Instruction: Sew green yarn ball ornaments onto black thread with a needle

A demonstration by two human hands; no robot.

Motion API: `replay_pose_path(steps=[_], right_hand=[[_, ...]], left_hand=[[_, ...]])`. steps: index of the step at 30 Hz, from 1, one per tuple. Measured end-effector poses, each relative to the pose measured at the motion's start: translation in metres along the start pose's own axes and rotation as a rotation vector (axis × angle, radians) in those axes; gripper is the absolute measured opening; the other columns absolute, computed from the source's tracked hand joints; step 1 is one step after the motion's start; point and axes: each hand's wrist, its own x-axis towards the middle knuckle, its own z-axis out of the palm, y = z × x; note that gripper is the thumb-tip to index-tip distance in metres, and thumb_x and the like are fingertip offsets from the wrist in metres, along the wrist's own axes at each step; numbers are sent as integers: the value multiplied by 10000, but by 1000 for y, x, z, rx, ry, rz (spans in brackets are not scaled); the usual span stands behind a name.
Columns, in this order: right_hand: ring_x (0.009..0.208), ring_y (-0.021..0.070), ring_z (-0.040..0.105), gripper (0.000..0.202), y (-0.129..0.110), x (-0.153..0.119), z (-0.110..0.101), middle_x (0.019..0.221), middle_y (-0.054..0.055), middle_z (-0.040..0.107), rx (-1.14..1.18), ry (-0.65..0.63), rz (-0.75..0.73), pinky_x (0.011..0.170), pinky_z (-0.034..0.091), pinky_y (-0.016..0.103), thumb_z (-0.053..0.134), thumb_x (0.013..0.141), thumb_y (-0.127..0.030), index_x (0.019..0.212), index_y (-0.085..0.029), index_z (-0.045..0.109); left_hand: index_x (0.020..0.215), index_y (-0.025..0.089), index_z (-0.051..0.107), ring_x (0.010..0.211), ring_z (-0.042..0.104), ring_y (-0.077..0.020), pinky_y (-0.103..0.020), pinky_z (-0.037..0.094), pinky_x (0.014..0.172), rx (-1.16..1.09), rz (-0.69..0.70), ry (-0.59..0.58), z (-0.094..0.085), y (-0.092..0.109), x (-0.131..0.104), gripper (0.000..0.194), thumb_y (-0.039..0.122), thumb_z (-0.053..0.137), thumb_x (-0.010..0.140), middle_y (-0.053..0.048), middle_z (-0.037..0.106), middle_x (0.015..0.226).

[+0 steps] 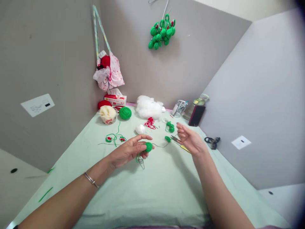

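My left hand [135, 148] grips a small green crocheted ball [148, 147] between thumb and fingers, above the middle of the table. Loops of green yarn and dark thread [141, 163] dangle below it. A thin dark line of thread runs from the ball toward the right. My right hand [192, 140] is raised to the right of the ball, its fingertips pinched together; what is between them is too small to make out. Just left of it lie a small green crocheted piece [167, 139] and yellow-handled scissors [184, 148], partly covered by the hand.
At the back stand a green yarn ball [125, 113], white stuffing [149, 107], a glass jar [179, 108] and a dark phone [197, 115]. Red yarn scraps [150, 123] and red-green pieces [109, 139] lie nearer. Green crocheted balls [163, 32] and a bag [115, 70] hang on walls.
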Motion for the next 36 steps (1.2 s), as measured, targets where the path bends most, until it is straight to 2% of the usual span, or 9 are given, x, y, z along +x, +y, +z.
replay_pose_path(steps=[5,11,16,18,21,26,29,33,36], right_hand=[[918,126,710,219,31,-17,48,1078,105,746,-140,-265,228,837,600,184,772,775,-103,989,-127,737],[555,54,602,239,53,-28,62,927,71,755,-273,-363,221,510,500,150,735,865,-341,1000,-144,736],[573,104,580,383,59,-34,59,683,25,643,-586,-710,260,573,477,226,605,940,-501,842,-140,684],[597,103,545,381,52,-29,46,689,12,599,-684,-760,216,616,461,239,627,922,-500,808,-140,677],[615,122,508,371,32,-10,14,703,5,558,-795,-498,2,618,423,258,641,879,-521,771,-167,637],[655,182,484,267,-6,17,-45,688,51,570,-1517,332,-311,651,354,322,529,895,-340,716,-183,648],[693,214,493,248,-14,15,-53,699,95,577,-1628,493,-318,671,333,361,549,871,-262,669,-175,663],[650,191,521,319,14,-5,-11,687,54,587,-1473,264,-334,637,387,323,488,953,-382,991,-186,737],[612,172,534,459,44,-26,32,660,32,596,-905,-347,-144,622,432,305,465,985,-519,1168,-163,690]], left_hand=[[1073,164,688,739,602,-110,-246,466,741,-26,30,93,-1,0,3,340,367,790,820,-29,670,856],[1078,155,712,783,624,-114,-240,492,778,-10,13,104,-3,1,4,386,357,834,773,-50,695,925],[996,136,734,744,630,-124,-252,513,748,17,29,143,-7,-3,6,378,424,824,769,-57,708,860],[991,136,732,754,644,-130,-258,520,747,25,0,153,-8,-6,7,366,426,812,782,-72,722,910],[1007,142,719,770,663,-134,-262,528,747,15,-40,144,-8,-9,9,357,402,816,783,-96,739,998],[999,137,709,770,670,-128,-253,533,743,-13,-39,134,-9,-7,6,368,406,824,775,-104,748,1003],[1009,137,712,780,672,-127,-251,536,752,-13,-47,123,-7,-5,4,362,412,808,793,-107,745,1026],[980,132,722,774,669,-134,-252,537,734,-25,-29,95,-6,-4,4,337,427,771,826,-109,736,1025],[1001,135,730,790,675,-137,-254,534,754,-30,-18,79,-7,-6,5,325,422,748,849,-101,736,1022]])
